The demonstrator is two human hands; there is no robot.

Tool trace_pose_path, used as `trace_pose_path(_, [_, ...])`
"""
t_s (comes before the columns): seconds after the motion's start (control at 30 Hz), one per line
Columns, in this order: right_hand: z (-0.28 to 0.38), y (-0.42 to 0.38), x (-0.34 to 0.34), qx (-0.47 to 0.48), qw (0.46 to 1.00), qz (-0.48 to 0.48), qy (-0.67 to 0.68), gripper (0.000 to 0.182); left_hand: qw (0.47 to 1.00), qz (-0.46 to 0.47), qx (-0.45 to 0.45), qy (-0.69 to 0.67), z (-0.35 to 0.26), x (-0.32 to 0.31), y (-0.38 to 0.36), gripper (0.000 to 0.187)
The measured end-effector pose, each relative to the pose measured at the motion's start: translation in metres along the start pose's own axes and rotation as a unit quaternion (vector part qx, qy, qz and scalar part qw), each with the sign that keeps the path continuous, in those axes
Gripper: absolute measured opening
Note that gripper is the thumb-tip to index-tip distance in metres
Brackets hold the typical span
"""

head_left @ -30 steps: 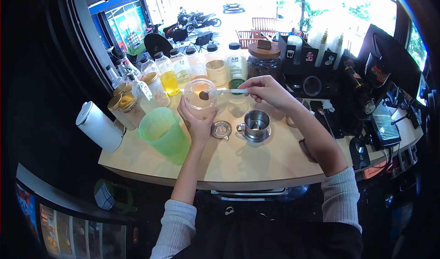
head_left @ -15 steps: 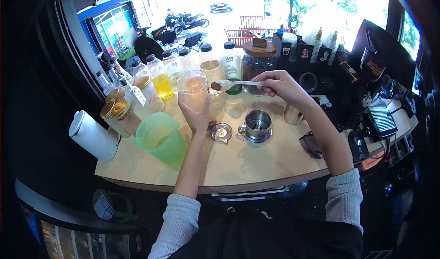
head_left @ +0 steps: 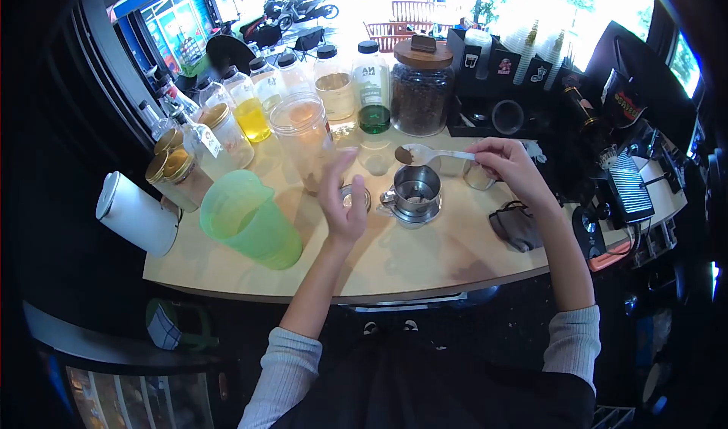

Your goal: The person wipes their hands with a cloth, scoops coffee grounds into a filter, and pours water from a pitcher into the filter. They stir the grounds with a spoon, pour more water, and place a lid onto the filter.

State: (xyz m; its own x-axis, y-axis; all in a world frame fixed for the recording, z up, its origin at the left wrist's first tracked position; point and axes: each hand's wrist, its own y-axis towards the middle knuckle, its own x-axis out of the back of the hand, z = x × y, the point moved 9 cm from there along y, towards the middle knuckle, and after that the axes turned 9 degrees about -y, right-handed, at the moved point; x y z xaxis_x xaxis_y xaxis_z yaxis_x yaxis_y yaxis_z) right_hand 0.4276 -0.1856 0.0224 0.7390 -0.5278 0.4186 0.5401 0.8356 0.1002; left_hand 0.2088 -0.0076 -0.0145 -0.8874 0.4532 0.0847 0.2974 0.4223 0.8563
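Note:
My right hand (head_left: pixel 514 172) pinches the handle of a white plastic spoon (head_left: pixel 446 154). Brown powder (head_left: pixel 404 155) sits in the bowl of the spoon, just above the rim of a metal drip coffee filter (head_left: pixel 415 195). That filter stands upright on the counter, and dark bits show inside it. My left hand (head_left: pixel 343 201) is open and holds nothing, its fingers slightly blurred. Right behind it stands a clear open jar (head_left: pixel 297 129). A small round metal lid (head_left: pixel 365 198) lies partly hidden behind the left hand.
A green pitcher (head_left: pixel 254 224) and a white kettle (head_left: pixel 138 213) stand on the left. Bottles and gold-lidded jars line the back, beside a wooden-lidded jar (head_left: pixel 421 91) of dark contents. On the right lie a dark pouch (head_left: pixel 516 226) and a coffee machine (head_left: pixel 633 186).
My left hand has let go of the jar, now on the counter, and moved toward me. The loaded spoon has moved right, over the filter. The view has shifted slightly.

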Motion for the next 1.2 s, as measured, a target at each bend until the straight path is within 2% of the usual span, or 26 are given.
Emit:
trace_pose_path(0.07, [-0.006, -0.006, 0.008, 0.007, 0.999, -0.019, -0.034, 0.019, 0.971, 0.061, 0.112, -0.204, 0.016, -0.033, -0.008, 0.060])
trace_pose_path(0.1, [-0.008, -0.010, 0.010, -0.012, 0.998, -0.022, -0.054, 0.019, 0.971, 0.059, 0.110, -0.205, 0.016, -0.039, -0.010, 0.060])
trace_pose_path(0.17, [-0.014, -0.014, 0.013, -0.002, 0.997, -0.027, -0.069, 0.019, 0.947, 0.095, 0.143, -0.271, 0.020, -0.061, -0.019, 0.079])
trace_pose_path(0.2, [-0.018, -0.014, 0.013, 0.006, 0.996, -0.030, -0.079, 0.020, 0.948, 0.093, 0.144, -0.270, 0.021, -0.064, -0.022, 0.079])
trace_pose_path(0.3, [-0.028, -0.017, 0.011, 0.052, 0.998, -0.028, -0.037, 0.019, 0.948, 0.160, 0.170, -0.218, 0.023, -0.073, -0.034, 0.106])
trace_pose_path(0.6, [-0.017, -0.026, 0.011, 0.071, 0.995, -0.042, -0.064, 0.016, 0.944, 0.188, 0.194, -0.187, 0.033, -0.075, -0.040, 0.102])
trace_pose_path(0.67, [-0.014, -0.024, 0.011, 0.079, 0.988, -0.044, -0.123, 0.016, 0.943, 0.198, 0.195, -0.183, 0.033, -0.078, -0.038, 0.101])
trace_pose_path(0.77, [-0.018, -0.023, 0.009, 0.072, 0.994, -0.041, -0.074, 0.016, 0.932, 0.205, 0.226, -0.198, 0.033, -0.082, -0.043, 0.099])
trace_pose_path(0.93, [-0.014, -0.021, 0.009, 0.085, 0.991, -0.042, -0.095, 0.016, 0.942, 0.217, 0.192, -0.170, 0.025, -0.082, -0.034, 0.100])
trace_pose_path(1.2, [-0.017, -0.021, 0.011, 0.102, 0.988, -0.051, -0.104, 0.016, 0.938, 0.220, 0.202, -0.177, 0.032, -0.083, -0.039, 0.103])
